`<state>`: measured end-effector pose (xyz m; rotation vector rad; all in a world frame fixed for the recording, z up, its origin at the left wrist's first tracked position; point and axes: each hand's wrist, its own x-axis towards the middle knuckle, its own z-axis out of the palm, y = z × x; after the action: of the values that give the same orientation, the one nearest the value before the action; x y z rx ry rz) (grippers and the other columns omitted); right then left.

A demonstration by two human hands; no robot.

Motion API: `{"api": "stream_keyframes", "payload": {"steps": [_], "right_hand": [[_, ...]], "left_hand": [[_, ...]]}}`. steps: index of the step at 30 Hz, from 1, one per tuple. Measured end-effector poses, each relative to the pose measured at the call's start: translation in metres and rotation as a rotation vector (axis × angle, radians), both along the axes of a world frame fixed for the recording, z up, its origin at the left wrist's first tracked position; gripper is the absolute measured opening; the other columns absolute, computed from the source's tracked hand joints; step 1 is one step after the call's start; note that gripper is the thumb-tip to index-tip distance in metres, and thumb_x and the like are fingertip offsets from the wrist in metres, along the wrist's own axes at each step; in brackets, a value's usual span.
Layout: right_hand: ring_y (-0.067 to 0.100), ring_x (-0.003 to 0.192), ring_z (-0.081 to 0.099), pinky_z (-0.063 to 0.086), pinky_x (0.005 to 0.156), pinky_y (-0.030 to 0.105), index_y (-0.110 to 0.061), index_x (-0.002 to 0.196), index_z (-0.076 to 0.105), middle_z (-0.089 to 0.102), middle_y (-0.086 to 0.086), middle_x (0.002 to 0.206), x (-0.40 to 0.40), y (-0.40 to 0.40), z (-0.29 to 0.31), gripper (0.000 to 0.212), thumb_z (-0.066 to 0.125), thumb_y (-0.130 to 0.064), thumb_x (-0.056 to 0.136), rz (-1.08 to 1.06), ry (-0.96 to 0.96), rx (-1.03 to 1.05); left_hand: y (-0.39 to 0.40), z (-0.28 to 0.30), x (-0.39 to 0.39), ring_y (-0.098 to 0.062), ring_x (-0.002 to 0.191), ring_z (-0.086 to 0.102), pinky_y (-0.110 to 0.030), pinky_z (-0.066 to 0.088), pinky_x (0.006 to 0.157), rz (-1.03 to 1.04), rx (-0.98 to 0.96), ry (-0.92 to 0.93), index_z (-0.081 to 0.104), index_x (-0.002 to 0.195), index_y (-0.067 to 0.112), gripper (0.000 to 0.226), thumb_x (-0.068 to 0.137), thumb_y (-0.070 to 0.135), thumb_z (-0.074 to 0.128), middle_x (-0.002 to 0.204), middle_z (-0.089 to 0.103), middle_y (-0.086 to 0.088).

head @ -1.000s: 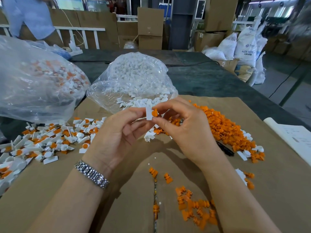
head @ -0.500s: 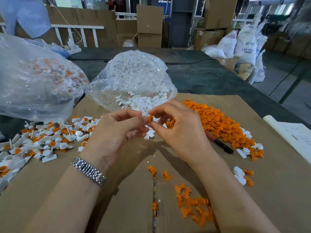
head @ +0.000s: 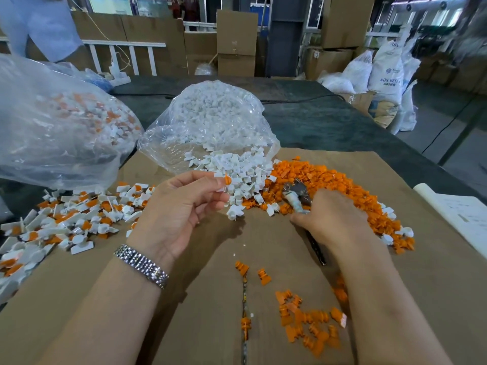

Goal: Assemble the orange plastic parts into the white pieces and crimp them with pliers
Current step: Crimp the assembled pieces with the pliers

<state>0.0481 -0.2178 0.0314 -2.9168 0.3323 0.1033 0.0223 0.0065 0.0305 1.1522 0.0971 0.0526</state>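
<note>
My left hand (head: 181,209) pinches a white piece with an orange part (head: 226,182) pushed into it, held up over the cardboard. My right hand (head: 329,219) lies on the pliers (head: 297,196) at the edge of the orange pile, fingers curled round the handles; the metal jaws stick out past my fingers and a dark handle end shows below my wrist. Loose white pieces (head: 242,175) spill from a clear bag (head: 208,125). A broad heap of orange parts (head: 342,185) spreads to the right.
Assembled white-and-orange pieces (head: 66,219) lie at the left, with more in a big clear bag (head: 58,127). Several orange parts (head: 305,322) lie near me on the cardboard sheet (head: 184,312). White paper (head: 463,214) is at the right edge. A person stands far left.
My right hand left the piece and moved right and down onto the pliers. My left hand kept hold of the assembled piece and stayed near the white pile.
</note>
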Motion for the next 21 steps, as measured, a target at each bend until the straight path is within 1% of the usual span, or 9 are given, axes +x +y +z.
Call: {"api": "stream_keyframes", "payload": {"steps": [2,4,8,10,11,13,16,18,21], "right_hand": [[0.036,0.108,0.057,0.048,0.087,0.045,-0.010,0.097,0.053,0.055,0.012,0.103,0.001,0.000,-0.002,0.040,0.066,-0.047,0.091,0.038,-0.051,0.008],[0.035,0.099,0.059,0.043,0.075,0.039,-0.011,0.091,0.051,0.058,0.011,0.098,0.001,0.000,-0.001,0.035,0.060,-0.044,0.094,0.060,-0.094,0.068],[0.022,0.070,0.061,0.042,0.059,0.033,-0.011,0.084,0.059,0.063,0.014,0.077,-0.006,0.003,0.016,0.033,0.050,-0.038,0.100,0.199,-0.178,0.448],[0.014,0.065,0.066,0.046,0.055,0.021,-0.011,0.089,0.066,0.071,0.011,0.079,-0.016,0.009,0.026,0.033,0.051,-0.038,0.101,0.335,-0.096,0.602],[0.011,0.065,0.068,0.047,0.055,0.018,-0.013,0.089,0.067,0.073,0.006,0.079,-0.022,0.013,0.029,0.032,0.053,-0.039,0.101,0.407,-0.030,0.625],[0.012,0.067,0.068,0.052,0.066,0.029,-0.013,0.088,0.068,0.074,0.005,0.080,-0.029,0.022,0.030,0.033,0.053,-0.039,0.102,0.513,0.060,0.614],[0.018,0.072,0.068,0.054,0.076,0.040,-0.008,0.090,0.066,0.073,0.007,0.083,-0.034,0.031,0.032,0.035,0.052,-0.037,0.103,0.557,0.069,0.609],[0.017,0.079,0.070,0.055,0.082,0.042,-0.010,0.093,0.066,0.073,0.005,0.086,-0.036,0.033,0.034,0.033,0.051,-0.038,0.104,0.564,0.060,0.632],[0.023,0.085,0.069,0.054,0.083,0.045,-0.011,0.096,0.065,0.073,0.006,0.089,-0.038,0.034,0.034,0.033,0.049,-0.039,0.104,0.580,0.054,0.633]], "left_hand": [[0.001,0.000,0.000,-0.018,0.068,0.072,-0.020,0.057,0.057,0.005,-0.007,-0.005,0.078,0.080,0.010,0.023,0.059,0.014,0.087,0.085,0.075,-0.013],[0.001,0.000,0.000,-0.017,0.069,0.072,-0.020,0.057,0.057,0.021,-0.006,-0.009,0.079,0.080,0.011,0.025,0.058,0.016,0.087,0.084,0.075,-0.012],[0.001,0.002,0.000,-0.017,0.068,0.073,-0.019,0.058,0.058,0.083,-0.043,-0.014,0.076,0.085,0.008,0.037,0.052,0.019,0.089,0.080,0.075,-0.010],[0.000,0.001,-0.001,-0.016,0.070,0.074,-0.019,0.057,0.059,0.107,-0.049,-0.024,0.074,0.088,0.007,0.040,0.054,0.019,0.089,0.080,0.075,-0.009],[0.000,0.001,-0.001,-0.016,0.071,0.074,-0.019,0.057,0.059,0.110,-0.049,-0.032,0.073,0.091,0.007,0.039,0.056,0.018,0.088,0.081,0.076,-0.008],[-0.002,0.002,-0.001,-0.017,0.072,0.073,-0.020,0.057,0.060,0.118,-0.053,-0.042,0.072,0.095,0.006,0.040,0.060,0.017,0.086,0.083,0.076,-0.008],[-0.003,0.003,-0.001,-0.017,0.072,0.073,-0.020,0.056,0.060,0.139,-0.042,-0.045,0.071,0.096,0.005,0.041,0.060,0.018,0.086,0.080,0.075,-0.007],[-0.004,0.003,-0.002,-0.017,0.071,0.073,-0.020,0.056,0.060,0.145,-0.021,-0.052,0.071,0.094,0.006,0.038,0.061,0.019,0.086,0.078,0.075,-0.006],[-0.005,0.002,-0.001,-0.017,0.072,0.074,-0.020,0.056,0.061,0.141,0.002,-0.049,0.071,0.092,0.006,0.026,0.071,0.013,0.084,0.081,0.075,-0.008]]}}
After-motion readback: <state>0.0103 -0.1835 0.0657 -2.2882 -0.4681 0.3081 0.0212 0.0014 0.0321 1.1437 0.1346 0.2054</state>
